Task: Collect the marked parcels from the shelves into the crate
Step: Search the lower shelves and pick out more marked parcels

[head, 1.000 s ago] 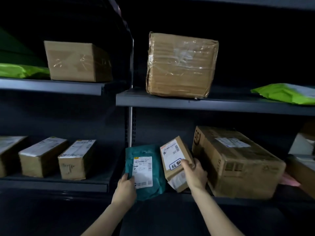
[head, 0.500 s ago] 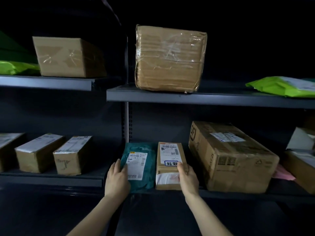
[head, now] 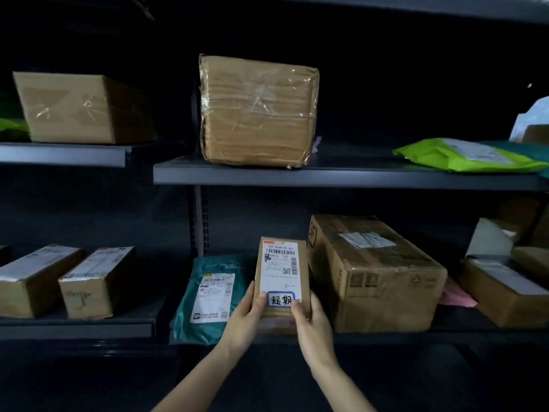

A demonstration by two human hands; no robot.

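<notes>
Two bare forearms rise from the bottom centre of the frame to a dim metal shelving unit, where both hands grip a small brown parcel point(head: 282, 281) low in the middle of the picture. The left hand point(head: 242, 318) wraps its fingers around the parcel's left edge, thumb pressed on the front; the right hand point(head: 312, 324) clamps the right edge, thumb resting beside a blue-bordered sticker point(head: 280, 299) with handwritten characters. Above the sticker a white shipping label point(head: 280, 267) with barcodes covers most of the parcel's face. The parcel stands nearly upright at the front edge of the lower shelf point(head: 386, 337); whether its base touches the shelf cannot be told, as the hands hide it.

Just left of it, a teal mailer bag point(head: 208, 295) with a white label leans on the same shelf. Just right sits a large cardboard carton point(head: 377, 275), labelled on top. Further right, at the frame's edge, lie more brown boxes point(head: 505, 295) and a pink packet point(head: 456, 295). At lower left, on a separate shelf section, two long narrow boxes point(head: 68, 281) lie side by side.

On the upper shelf point(head: 341, 175), centre frame, stands a tall tape-wrapped box point(head: 258, 110). A lime-green mailer point(head: 463, 154) lies flat at upper right, and a plain brown box point(head: 80, 108) sits at upper left. The back of the unit is lost in darkness
</notes>
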